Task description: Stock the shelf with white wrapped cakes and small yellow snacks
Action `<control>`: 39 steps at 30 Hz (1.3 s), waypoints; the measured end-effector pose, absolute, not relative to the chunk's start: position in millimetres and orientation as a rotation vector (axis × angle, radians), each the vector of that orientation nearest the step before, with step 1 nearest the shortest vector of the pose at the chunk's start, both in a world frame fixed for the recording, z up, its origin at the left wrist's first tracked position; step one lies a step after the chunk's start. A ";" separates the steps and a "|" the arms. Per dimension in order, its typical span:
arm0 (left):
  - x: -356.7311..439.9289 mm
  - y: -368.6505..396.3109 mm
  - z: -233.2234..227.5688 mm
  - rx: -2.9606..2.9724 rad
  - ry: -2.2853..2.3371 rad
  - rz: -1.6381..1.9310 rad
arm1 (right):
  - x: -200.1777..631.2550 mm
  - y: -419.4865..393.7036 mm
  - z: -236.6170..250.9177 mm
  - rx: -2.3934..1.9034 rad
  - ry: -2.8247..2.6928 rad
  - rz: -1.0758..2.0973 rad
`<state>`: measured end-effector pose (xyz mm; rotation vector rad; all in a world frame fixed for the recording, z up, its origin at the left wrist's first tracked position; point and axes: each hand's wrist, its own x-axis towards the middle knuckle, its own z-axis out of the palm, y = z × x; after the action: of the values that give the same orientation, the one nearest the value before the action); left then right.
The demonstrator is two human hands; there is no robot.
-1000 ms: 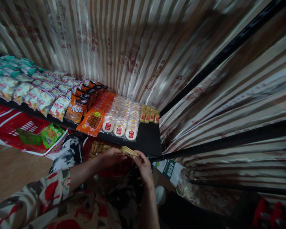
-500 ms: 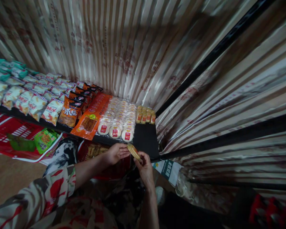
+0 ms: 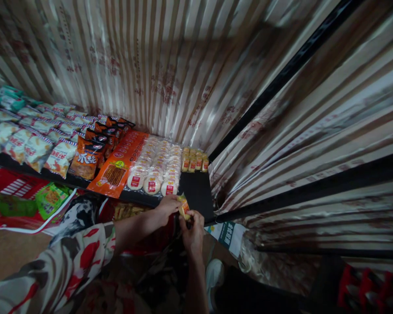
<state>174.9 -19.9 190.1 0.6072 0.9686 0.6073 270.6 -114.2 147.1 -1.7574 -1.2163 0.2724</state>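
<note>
A small yellow snack packet (image 3: pixel 184 207) with an orange-red label is held between my two hands, in front of the black shelf's edge. My left hand (image 3: pixel 166 206) is closed on its upper left side. My right hand (image 3: pixel 192 230) pinches the lower right end between thumb and fingers. Similar small yellow packets (image 3: pixel 194 160) stand in short rows at the back right of the black shelf (image 3: pixel 196 187). Left of them lie rows of round white crackers (image 3: pixel 152 185) in clear wrap with red labels.
Further left on the shelf are a flat orange packet (image 3: pixel 114 172), orange-and-black bags (image 3: pixel 86 157) and several white snack bags (image 3: pixel 61 157). Below sits a red basket (image 3: pixel 11 183) with a green packet (image 3: pixel 51 199). A dark bar (image 3: pixel 281 192) and striped curtain (image 3: pixel 170 65) border the right and back.
The packet has turned so that its labelled face shows. My left hand's fingers have closed in on it. The view has shifted slightly, moving the shelf goods left.
</note>
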 end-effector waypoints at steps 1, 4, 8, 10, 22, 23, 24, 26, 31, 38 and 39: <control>178.9 -19.4 190.9 0.650 1.011 0.618 | 271.8 -113.9 146.5 -1.748 -1.219 0.290; 190.8 -18.7 194.4 0.746 1.132 0.674 | 275.6 -111.9 145.4 -1.782 -1.206 0.308; 205.5 -18.2 196.4 0.739 1.115 0.718 | 280.8 -106.3 143.9 -1.943 -1.092 0.240; 212.1 -17.5 195.2 0.755 1.076 0.719 | 284.7 -102.8 142.1 -1.959 -1.037 0.236; 243.3 -3.6 184.9 1.126 1.134 0.679 | 308.3 -82.5 139.3 -1.996 -1.048 0.154; 245.6 -1.6 184.2 1.144 1.147 0.675 | 310.0 -79.7 138.8 -2.000 -1.041 0.147; 248.0 0.5 183.1 1.154 1.159 0.673 | 311.7 -76.8 138.3 -2.000 -1.037 0.143; 253.1 4.6 180.1 1.146 1.181 0.682 | 315.2 -70.3 137.4 -2.003 -1.027 0.145; 265.8 15.2 170.7 1.033 1.165 0.771 | 325.7 -53.8 137.1 -2.055 -1.007 0.150; 279.9 33.9 172.7 1.286 1.342 0.593 | 344.3 -33.9 133.2 -2.034 -1.041 0.127; 281.7 36.3 173.8 1.315 1.366 0.563 | 346.5 -30.3 132.1 -2.040 -1.036 0.112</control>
<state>281.7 36.3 173.8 1.3155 1.3662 0.5627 346.5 -30.3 132.1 -2.0402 -1.0360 0.1116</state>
